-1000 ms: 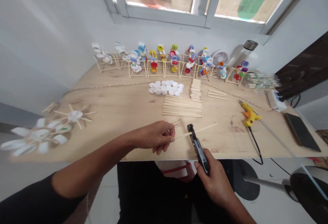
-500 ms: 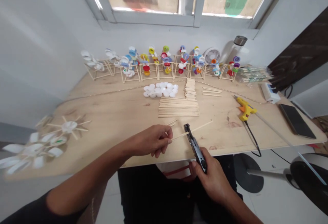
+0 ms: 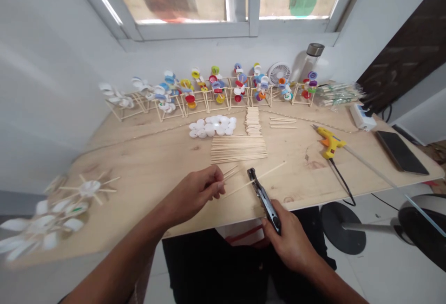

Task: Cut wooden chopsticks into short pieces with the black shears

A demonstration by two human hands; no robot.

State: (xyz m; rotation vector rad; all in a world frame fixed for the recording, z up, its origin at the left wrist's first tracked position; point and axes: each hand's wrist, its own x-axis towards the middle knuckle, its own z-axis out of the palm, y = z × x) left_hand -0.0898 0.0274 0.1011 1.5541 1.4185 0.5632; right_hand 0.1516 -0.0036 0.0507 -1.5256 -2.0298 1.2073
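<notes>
My right hand (image 3: 291,239) is wrapped round the handles of dark metal pliers (image 3: 265,201). A thin wooden stick (image 3: 270,171) crosses the plier jaws at a slant, low over the table. Close to the stick's left end is my left hand (image 3: 198,192), its fingers curled and the thumb and index tips close together. Whether anything is in that pinch is hidden. Just beyond these fingertips lie short stick pieces (image 3: 230,172). Behind them are a row of long sticks (image 3: 239,148), a column of short sticks (image 3: 252,120) and white bottle caps (image 3: 212,126).
Stick frames with coloured caps (image 3: 216,90) line the back of the table. A yellow glue gun (image 3: 329,141) and a phone (image 3: 402,152) lie at right. White wheel-like assemblies (image 3: 89,188) sit at left. The table's front edge (image 3: 195,230) is near my lap.
My left hand has shifted left and slightly up from the stick, so more of its left end shows. The pliers stay across the stick. The whole view has turned slightly.
</notes>
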